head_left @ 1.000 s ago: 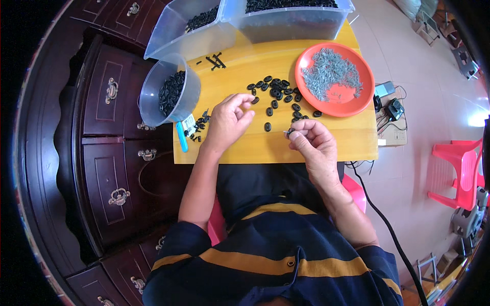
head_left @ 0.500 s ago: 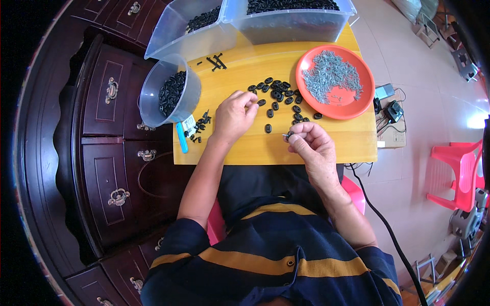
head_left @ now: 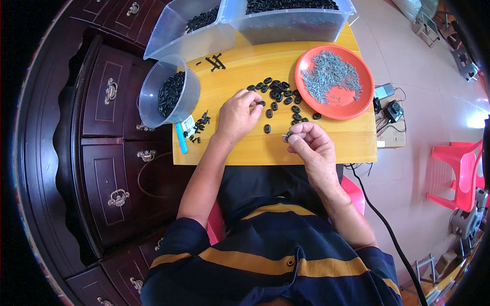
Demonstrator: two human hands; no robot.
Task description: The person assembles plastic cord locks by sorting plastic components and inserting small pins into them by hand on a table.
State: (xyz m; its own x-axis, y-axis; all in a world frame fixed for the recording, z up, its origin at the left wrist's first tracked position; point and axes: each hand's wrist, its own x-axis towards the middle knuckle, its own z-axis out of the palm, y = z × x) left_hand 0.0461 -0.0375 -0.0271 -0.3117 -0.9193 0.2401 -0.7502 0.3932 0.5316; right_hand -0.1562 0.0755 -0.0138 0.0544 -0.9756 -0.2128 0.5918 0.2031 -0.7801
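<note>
My left hand (head_left: pixel 239 116) is over the middle of the yellow table, thumb and fingers closing at the tips on a small black oval piece (head_left: pixel 262 103). Near the front edge, my right hand (head_left: pixel 315 148) pinches another black oval piece (head_left: pixel 290 135), with a thin silvery screw tip pointing left out of it. Several loose black oval pieces with holes (head_left: pixel 276 94) lie scattered beyond and between my hands. To the right of them, an orange-red plate (head_left: pixel 334 110) carries a heap of small silvery screws (head_left: pixel 326 74).
Clear plastic bins (head_left: pixel 291 28) of black parts stand at the back, and a round clear tub (head_left: pixel 191 97) at the left. Black screws (head_left: pixel 217 62), a blue-handled tool (head_left: pixel 181 138) and small black bits lie nearby. Dark drawers (head_left: pixel 112 92) flank the table's left; a pink stool (head_left: pixel 454 171) stands right.
My left hand has moved slightly right, and its fingertips have come onto a black oval piece. The right hand stays nearly still with its piece and screw.
</note>
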